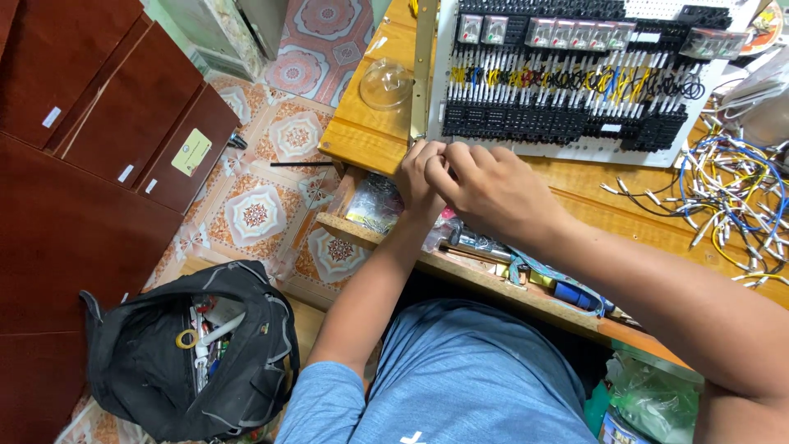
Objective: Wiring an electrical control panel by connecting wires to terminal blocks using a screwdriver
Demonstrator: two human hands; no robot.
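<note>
My left hand (417, 178) and my right hand (485, 187) are pressed together at the near left corner of a white perforated panel (526, 146) lying on a wooden desk (362, 123). Both sets of fingers are curled, and the right hand covers the left's fingertips, so whatever they pinch is hidden. The panel carries rows of black terminal blocks (559, 123), clear relays (575, 33) and many short yellow, blue and white wires. A brass-coloured rail (423, 66) runs along the panel's left edge, just beyond my fingers.
A tangle of loose coloured wires (735, 205) lies at the desk's right. A clear plastic dome (386, 85) sits left of the panel. An open drawer (460, 247) below holds tools. A black tool bag (193, 353) stands on the tiled floor beside dark red cabinets (99, 140).
</note>
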